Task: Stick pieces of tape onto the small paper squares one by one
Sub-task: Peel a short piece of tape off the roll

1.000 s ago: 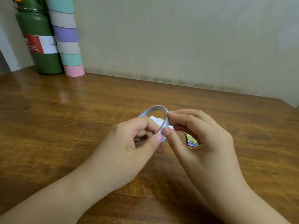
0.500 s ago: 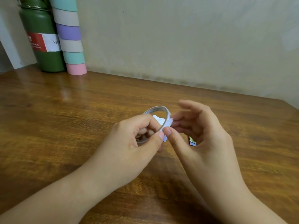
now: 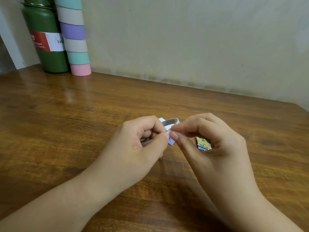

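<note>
A: What does the head view show?
B: A thin tape ring (image 3: 171, 123), gripped by the curled left hand (image 3: 140, 144) above a glossy wood-grain bench (image 3: 66, 118). The right hand (image 3: 212, 148) pinches the ring's edge.
A: And the paper?
B: Small paper squares (image 3: 204, 144) lie beneath; count unclear. Six pastel rolls (image 3: 75, 36) are stacked beside one green bottle (image 3: 45, 39).

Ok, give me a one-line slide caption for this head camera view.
Left hand grips a tape roll while the right hand pinches its free end above small paper squares on a wooden table.
</note>
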Demonstrator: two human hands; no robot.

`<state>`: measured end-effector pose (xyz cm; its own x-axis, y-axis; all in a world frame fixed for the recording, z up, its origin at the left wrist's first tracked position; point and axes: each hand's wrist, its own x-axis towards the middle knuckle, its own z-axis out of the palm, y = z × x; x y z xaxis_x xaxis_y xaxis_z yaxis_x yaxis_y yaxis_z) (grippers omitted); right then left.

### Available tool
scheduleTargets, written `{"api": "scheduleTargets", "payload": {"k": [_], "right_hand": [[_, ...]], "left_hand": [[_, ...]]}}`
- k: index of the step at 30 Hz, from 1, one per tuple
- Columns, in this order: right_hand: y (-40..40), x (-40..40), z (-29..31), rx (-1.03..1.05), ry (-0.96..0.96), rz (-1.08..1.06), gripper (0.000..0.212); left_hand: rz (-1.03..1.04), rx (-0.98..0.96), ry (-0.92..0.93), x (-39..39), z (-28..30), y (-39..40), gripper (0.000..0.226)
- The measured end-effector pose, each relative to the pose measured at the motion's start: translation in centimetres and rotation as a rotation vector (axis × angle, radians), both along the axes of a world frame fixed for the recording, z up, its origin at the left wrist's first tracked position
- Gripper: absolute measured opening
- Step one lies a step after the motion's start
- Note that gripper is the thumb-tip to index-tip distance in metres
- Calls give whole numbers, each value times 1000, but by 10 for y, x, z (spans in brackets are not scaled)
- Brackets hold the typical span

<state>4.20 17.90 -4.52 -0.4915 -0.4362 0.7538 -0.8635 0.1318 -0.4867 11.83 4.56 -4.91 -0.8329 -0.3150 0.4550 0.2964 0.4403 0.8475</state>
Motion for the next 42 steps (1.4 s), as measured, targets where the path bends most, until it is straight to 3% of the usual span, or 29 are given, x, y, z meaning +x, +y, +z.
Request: {"api": "scheduleTargets", "payload": {"k": [7, 11, 20, 27, 33, 38, 42], "right_hand": [[0, 5, 1, 32, 31, 39, 7], [-2, 7, 1, 31, 59, 79, 8], [1, 0, 3, 64, 42, 221, 8], [8, -7, 8, 155, -76, 370, 9], [13, -8, 6, 242, -217, 431, 9], [13, -9, 5, -7, -609, 526, 12], [13, -17, 4, -183, -833, 638, 45]], "left_hand": [[38, 20, 26, 0, 3, -1, 17], [15, 54, 34, 1, 3, -2, 33], [-78, 184, -21, 3, 5, 0, 21], [-189, 338, -83, 1, 5, 2, 13], [-155, 427, -85, 0, 9, -8, 11], [-88, 445, -96, 1, 11, -12, 18], [-94, 521, -94, -1, 11, -14, 15]]}}
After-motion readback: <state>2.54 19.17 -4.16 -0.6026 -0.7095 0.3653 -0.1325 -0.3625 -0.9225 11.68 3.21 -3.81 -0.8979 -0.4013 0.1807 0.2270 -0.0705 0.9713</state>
